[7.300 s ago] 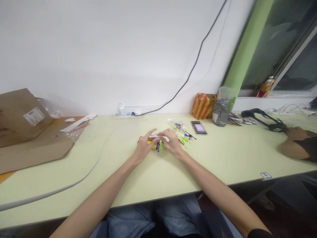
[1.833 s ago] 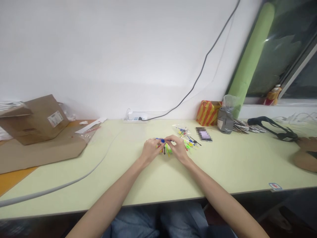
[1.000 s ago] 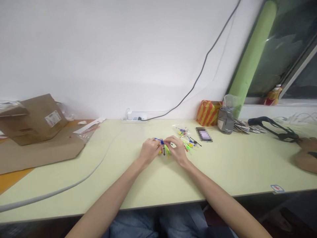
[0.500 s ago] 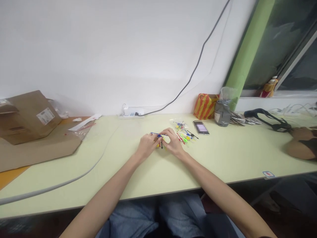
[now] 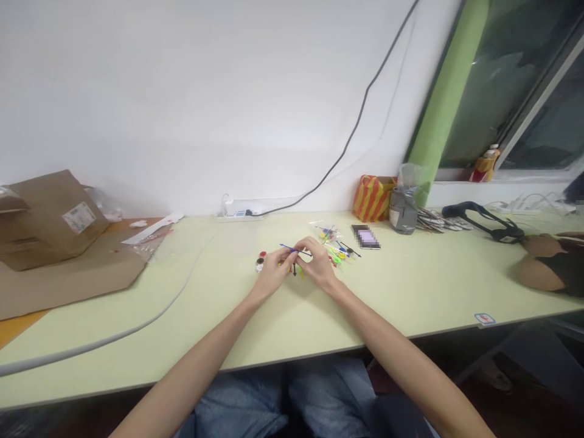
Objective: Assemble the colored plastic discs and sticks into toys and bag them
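From where I stand, the blue arrow (image 5: pixel 292 250) is between the two hands, over the table (image 5: pixel 314 322) and apparently just clear of it, sloping down toward the right. Grip: the left hand (image 5: pixel 272 269) and right hand (image 5: pixel 319 263) both pinch it with thumb and fingertips, close to its middle. Risks, as I judge them: the shaft is thin, so uneven pressure from the two sides could bend or snap it. The hold is narrow, so a slip would flick the arrow into the loose pieces (image 5: pixel 337 258) by the right hand, where another blue part could be mistaken for it. The discs (image 5: pixel 260 261) sit just beside the left hand; a sideways wrist movement could scatter them. The phone (image 5: pixel 366 236) lies farther off and seems safe. Hard to make out: the fingers cover the contact points, so I cannot tell whether the arrow is one part or several. A black arrow (image 5: pixel 294 270) pokes out below the hands; whether it is held or lying on the table is unclear. Yellow and red bits behind the fingers are mostly hidden. Another person's arm (image 5: pixel 541 272) is cut off at far right.
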`<action>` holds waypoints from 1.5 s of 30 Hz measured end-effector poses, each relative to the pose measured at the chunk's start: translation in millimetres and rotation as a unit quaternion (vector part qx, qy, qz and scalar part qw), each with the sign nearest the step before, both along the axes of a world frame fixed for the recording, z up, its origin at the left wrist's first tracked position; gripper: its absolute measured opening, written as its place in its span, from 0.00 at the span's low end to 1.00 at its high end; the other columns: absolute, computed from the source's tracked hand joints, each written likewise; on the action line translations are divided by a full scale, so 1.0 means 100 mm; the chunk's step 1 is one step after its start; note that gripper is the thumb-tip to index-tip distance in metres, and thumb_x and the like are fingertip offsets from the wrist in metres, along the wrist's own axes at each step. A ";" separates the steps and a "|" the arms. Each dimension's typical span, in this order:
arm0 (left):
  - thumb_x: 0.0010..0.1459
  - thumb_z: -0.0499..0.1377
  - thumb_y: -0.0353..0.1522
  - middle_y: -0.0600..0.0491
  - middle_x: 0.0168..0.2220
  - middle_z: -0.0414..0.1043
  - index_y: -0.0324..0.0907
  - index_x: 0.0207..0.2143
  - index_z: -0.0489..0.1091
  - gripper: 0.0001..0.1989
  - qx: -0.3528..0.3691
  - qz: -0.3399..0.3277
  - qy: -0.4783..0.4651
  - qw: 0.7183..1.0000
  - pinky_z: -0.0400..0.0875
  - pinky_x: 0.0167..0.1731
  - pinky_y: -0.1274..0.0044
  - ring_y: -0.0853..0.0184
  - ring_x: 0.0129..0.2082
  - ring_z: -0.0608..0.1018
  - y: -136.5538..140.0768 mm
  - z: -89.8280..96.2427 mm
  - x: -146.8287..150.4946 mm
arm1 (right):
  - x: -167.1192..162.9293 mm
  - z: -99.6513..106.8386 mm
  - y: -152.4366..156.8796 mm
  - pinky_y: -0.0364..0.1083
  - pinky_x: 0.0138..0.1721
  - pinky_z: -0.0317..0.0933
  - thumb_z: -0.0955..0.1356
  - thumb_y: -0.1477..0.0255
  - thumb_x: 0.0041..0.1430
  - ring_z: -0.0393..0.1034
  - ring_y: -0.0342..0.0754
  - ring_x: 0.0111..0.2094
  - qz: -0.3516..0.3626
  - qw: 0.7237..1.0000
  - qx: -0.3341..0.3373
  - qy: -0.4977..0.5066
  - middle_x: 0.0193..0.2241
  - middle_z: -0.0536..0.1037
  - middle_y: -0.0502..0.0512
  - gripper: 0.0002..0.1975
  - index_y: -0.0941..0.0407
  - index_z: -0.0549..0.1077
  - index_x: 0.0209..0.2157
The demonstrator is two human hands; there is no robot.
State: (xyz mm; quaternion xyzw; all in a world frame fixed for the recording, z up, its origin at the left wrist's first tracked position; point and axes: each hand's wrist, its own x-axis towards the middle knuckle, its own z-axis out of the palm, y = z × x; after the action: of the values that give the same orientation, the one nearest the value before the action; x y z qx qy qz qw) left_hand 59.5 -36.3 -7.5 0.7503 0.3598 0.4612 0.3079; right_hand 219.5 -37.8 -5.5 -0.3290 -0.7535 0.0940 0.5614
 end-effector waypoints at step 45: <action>0.62 0.57 0.33 0.53 0.39 0.75 0.46 0.43 0.68 0.06 0.191 0.113 0.228 0.948 0.70 0.38 0.73 0.63 0.39 0.78 0.04 -0.03 -0.19 | -0.04 -0.06 0.03 0.46 0.37 0.63 0.66 0.74 0.63 0.71 0.49 0.34 0.007 0.995 -0.076 -0.058 0.29 0.77 0.52 0.07 0.53 0.73 0.30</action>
State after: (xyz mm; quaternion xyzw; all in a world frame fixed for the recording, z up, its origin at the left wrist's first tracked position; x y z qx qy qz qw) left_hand 40.1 -31.9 -10.3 0.8347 0.4082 0.3694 0.0142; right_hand 215.3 -34.9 -11.2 -0.3700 -0.7777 0.1355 0.4899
